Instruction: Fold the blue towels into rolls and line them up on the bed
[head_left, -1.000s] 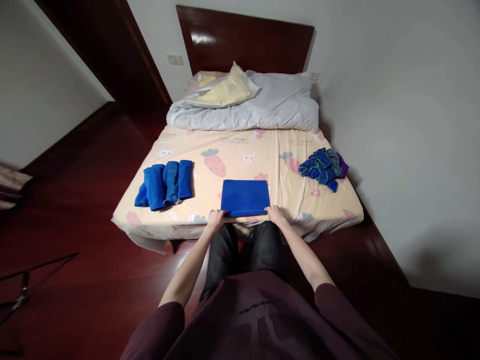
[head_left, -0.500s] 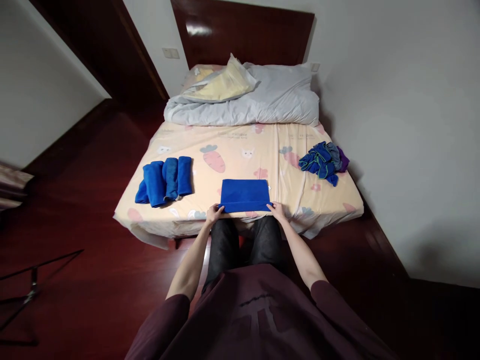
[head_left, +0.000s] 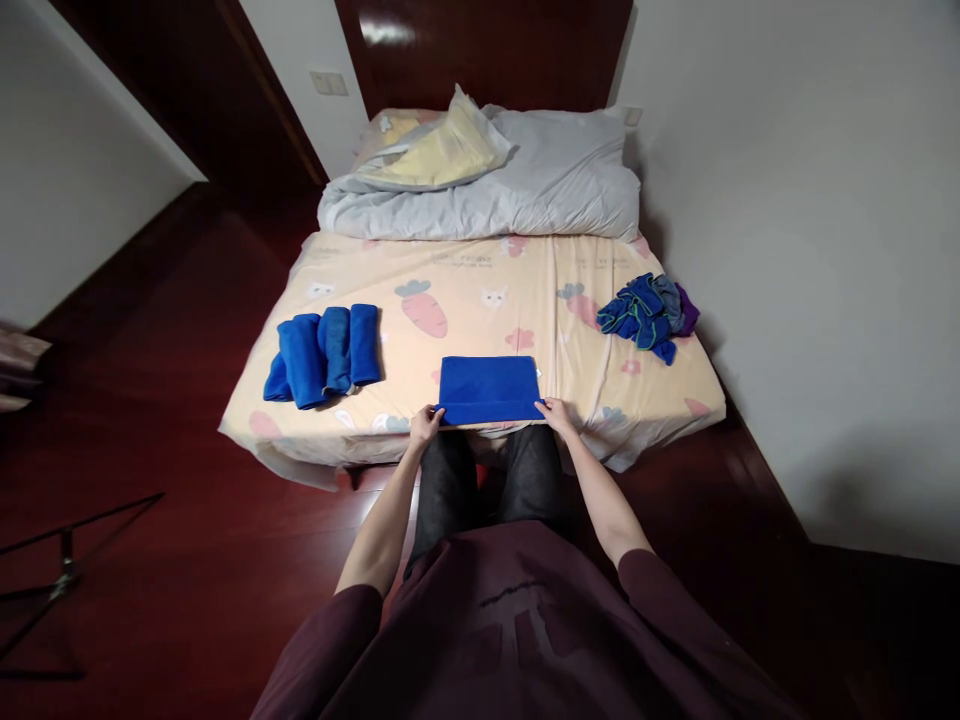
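A blue towel [head_left: 489, 385] lies flat as a folded rectangle at the front edge of the bed, its near edge turned over in a narrow strip. My left hand [head_left: 426, 424] pinches the left end of that strip between thumb and fingers. At the opposite end, my right hand [head_left: 556, 414] grips the right corner the same way. Several rolled blue towels [head_left: 304, 362] rest side by side on the left of the bed. Over on the right sits a crumpled heap of cloths [head_left: 643, 312] in blue, grey and purple, some with green edging.
The bed [head_left: 480, 290] has a peach sheet printed with carrots. A grey quilt [head_left: 562, 180] and a pale yellow cloth [head_left: 454, 150] are bunched near the dark headboard [head_left: 495, 50]. Black stand legs [head_left: 64, 580] are on the floor at lower left; a wall [head_left: 810, 250] borders the right.
The view has shifted slightly, so the bed appears a little higher and further left. Both hands keep hold of the towel's near corners, and the folded strip looks nearly the same.
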